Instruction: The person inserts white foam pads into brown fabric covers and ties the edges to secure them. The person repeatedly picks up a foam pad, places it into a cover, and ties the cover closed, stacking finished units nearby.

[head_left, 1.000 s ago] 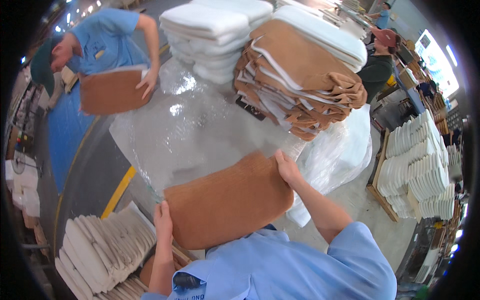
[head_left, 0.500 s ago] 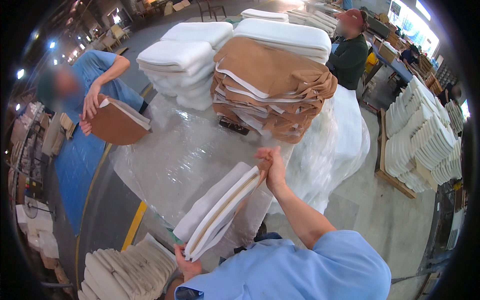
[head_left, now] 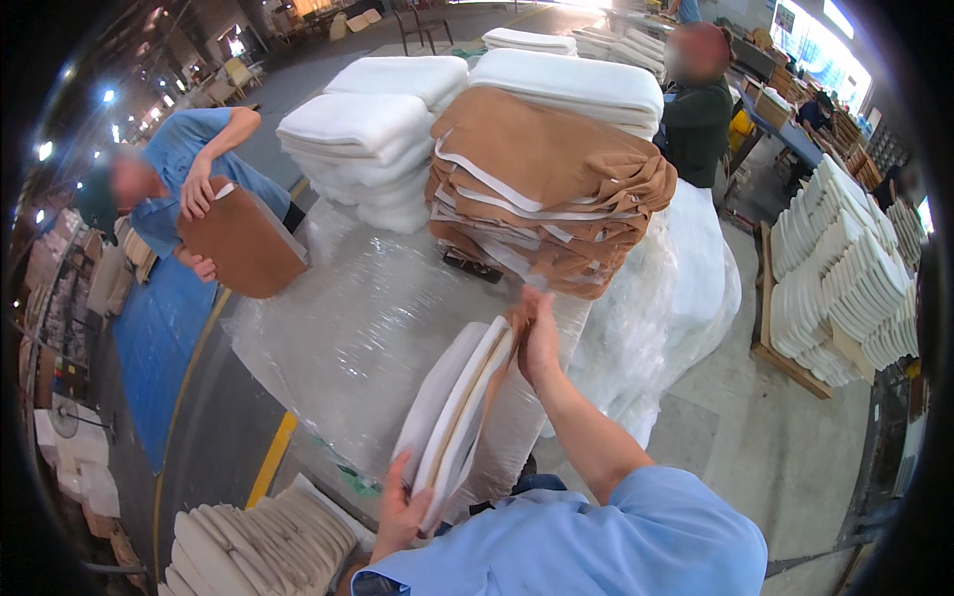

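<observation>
Two hands hold a brown-and-white cushion on edge over a plastic-covered surface.
The left hand (head_left: 400, 509) grips the near end of the cushion (head_left: 455, 412), and the right hand (head_left: 538, 343) is at its far end, beside the brown cover. Farther along the surface (head_left: 343, 298) stand a pile of folded brown cloths (head_left: 547, 149) and, to its left, a stack of white pads (head_left: 358, 129). At far left, a co-worker (head_left: 189, 149) in blue holds another brown cushion (head_left: 238, 248). Rows of white pads (head_left: 845, 268) sit on a pallet (head_left: 793, 372) at right.

Plastic-covered table (head_left: 338, 298), brown fabric (head_left: 547, 144), white pads (head_left: 353, 124)
</observation>
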Demonstrator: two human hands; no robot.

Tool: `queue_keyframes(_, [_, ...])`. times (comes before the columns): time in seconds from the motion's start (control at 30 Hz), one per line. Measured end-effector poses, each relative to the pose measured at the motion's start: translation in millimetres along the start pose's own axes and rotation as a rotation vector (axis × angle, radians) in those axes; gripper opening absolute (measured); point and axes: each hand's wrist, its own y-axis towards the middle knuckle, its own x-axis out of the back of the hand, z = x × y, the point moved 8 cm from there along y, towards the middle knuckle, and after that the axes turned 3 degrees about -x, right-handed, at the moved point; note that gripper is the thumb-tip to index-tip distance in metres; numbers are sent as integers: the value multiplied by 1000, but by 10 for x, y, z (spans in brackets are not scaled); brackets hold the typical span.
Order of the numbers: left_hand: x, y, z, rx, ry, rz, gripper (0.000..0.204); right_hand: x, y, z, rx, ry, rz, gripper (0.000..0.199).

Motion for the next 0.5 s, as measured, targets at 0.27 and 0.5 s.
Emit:
queue_keyframes(0.27, [-408,720,-192,-278,484,210,69,-234,-487,-133,125,-681,-32,67])
queue_keyframes(0.5, [-983,1876,-477,-512,508,132,55,-14,-480,85,97,-790,-143,30])
